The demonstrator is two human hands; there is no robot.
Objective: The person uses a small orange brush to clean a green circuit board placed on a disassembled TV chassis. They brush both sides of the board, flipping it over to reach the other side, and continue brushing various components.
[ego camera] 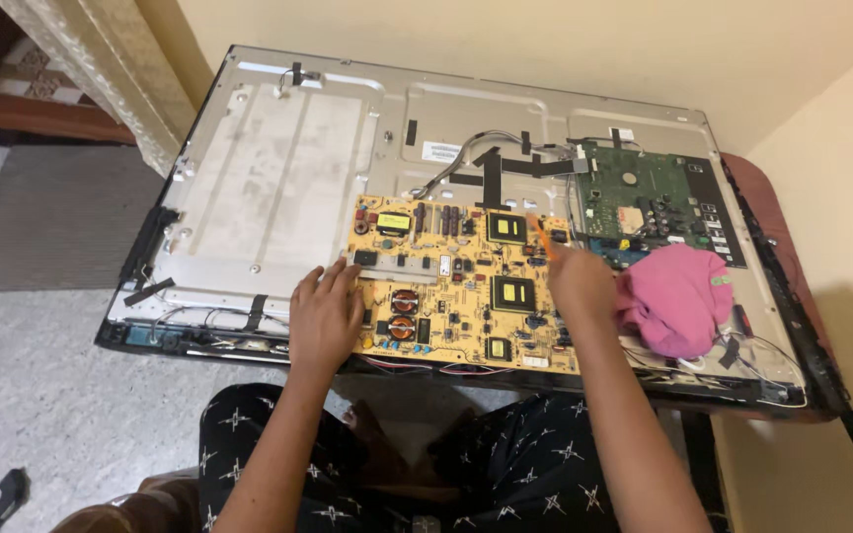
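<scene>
Power board [466,286]: yellow, mounted mid-panel on opened television chassis [278,188].
Right hand [577,281]: closed around orange-handled tool [543,237], tip at board's upper right.
Left hand [326,314]: open, flat on board's left edge.
Surroundings: green circuit board [644,197]; pink cloth [678,296] just beside right hand.

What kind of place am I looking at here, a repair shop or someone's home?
Probably a room in a home, not a shop: an opened flat-panel television lies on a small table in a wall corner, over speckled floor, with a carpet nearby. The right hand holds an orange tool.
</scene>
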